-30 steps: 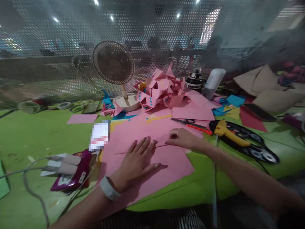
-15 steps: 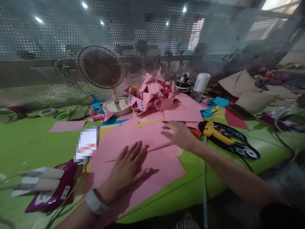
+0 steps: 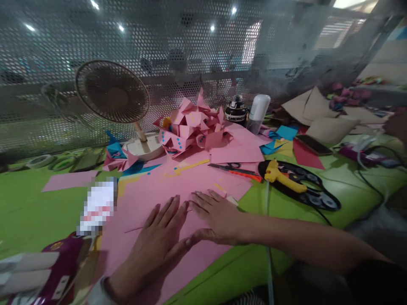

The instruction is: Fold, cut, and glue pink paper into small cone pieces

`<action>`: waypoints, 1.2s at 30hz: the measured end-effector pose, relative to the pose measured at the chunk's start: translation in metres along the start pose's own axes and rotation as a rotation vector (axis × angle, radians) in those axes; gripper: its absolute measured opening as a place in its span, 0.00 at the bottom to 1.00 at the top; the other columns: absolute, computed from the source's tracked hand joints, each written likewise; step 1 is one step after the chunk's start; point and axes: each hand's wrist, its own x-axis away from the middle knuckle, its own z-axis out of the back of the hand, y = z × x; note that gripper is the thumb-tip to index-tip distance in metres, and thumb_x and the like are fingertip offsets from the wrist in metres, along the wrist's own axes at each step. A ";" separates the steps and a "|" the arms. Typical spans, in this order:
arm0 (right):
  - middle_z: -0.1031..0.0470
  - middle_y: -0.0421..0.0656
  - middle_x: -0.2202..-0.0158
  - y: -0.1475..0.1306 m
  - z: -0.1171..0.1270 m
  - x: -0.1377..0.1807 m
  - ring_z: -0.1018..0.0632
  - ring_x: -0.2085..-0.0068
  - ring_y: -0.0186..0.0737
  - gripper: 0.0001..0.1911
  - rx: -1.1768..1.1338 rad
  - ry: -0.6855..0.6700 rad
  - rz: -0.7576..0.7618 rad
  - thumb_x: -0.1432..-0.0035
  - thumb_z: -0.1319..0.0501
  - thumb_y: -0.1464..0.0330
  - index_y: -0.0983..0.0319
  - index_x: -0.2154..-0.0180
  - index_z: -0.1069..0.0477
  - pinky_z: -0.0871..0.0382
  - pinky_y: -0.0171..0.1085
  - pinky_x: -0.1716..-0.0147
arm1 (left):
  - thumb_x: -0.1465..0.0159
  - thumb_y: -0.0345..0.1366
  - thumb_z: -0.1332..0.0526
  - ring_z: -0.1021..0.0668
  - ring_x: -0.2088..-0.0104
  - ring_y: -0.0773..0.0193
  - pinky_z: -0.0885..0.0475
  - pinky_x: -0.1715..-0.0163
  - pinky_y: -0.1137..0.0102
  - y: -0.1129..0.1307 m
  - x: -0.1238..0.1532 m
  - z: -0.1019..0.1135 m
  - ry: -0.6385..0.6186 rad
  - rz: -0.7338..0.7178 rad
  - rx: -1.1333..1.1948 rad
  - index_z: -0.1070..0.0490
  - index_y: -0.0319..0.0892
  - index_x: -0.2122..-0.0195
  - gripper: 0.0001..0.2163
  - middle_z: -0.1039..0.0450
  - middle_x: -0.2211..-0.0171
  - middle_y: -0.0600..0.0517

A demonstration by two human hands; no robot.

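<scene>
A large sheet of pink paper [image 3: 149, 186] lies before me on the green table, with a crease or edge running across it under my hands. My left hand [image 3: 163, 237] rests flat on the paper, fingers stretched forward. Close beside it my right hand [image 3: 218, 216] also lies flat, fingers spread, its thumb near the left thumb. Neither hand grips anything. Beyond them are thin yellow paper strips [image 3: 193, 165], scissors [image 3: 235, 165] and an orange-handled cutter [image 3: 246, 174].
A yellow glue gun [image 3: 284, 178] rests on a black holder at right. Behind stand a pile of folded pink paper pieces [image 3: 190, 123], a small fan [image 3: 112, 93], a black jar [image 3: 236, 110] and a white-capped bottle [image 3: 259, 110]. A purple power strip [image 3: 63, 258] with plugs sits at left.
My right hand has come down and toward me, from the far part of the paper to beside my left hand. My left hand stays flat on the sheet. The view has turned slightly right.
</scene>
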 end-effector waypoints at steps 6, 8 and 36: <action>0.56 0.55 0.36 -0.001 -0.007 0.002 0.54 0.35 0.50 0.42 0.042 0.036 0.012 0.41 0.60 0.46 0.69 0.37 0.54 0.62 0.51 0.39 | 0.40 0.59 0.53 0.51 0.36 0.50 0.52 0.40 0.52 0.002 0.000 0.003 -0.014 -0.002 0.036 0.59 0.49 0.35 0.35 0.58 0.35 0.49; 0.54 0.54 0.36 0.001 -0.012 0.004 0.54 0.35 0.49 0.41 0.068 0.069 0.025 0.41 0.59 0.46 0.68 0.37 0.54 0.62 0.51 0.39 | 0.40 0.59 0.53 0.52 0.36 0.50 0.53 0.40 0.52 0.005 0.002 0.008 -0.021 0.019 0.073 0.59 0.50 0.35 0.35 0.58 0.35 0.49; 0.64 0.52 0.34 -0.001 0.008 0.008 0.60 0.35 0.46 0.44 0.024 -0.131 0.052 0.42 0.61 0.44 0.67 0.36 0.64 0.66 0.48 0.38 | 0.38 0.58 0.57 0.54 0.36 0.50 0.56 0.40 0.53 0.005 0.006 0.015 -0.044 -0.008 0.124 0.61 0.44 0.35 0.35 0.62 0.34 0.45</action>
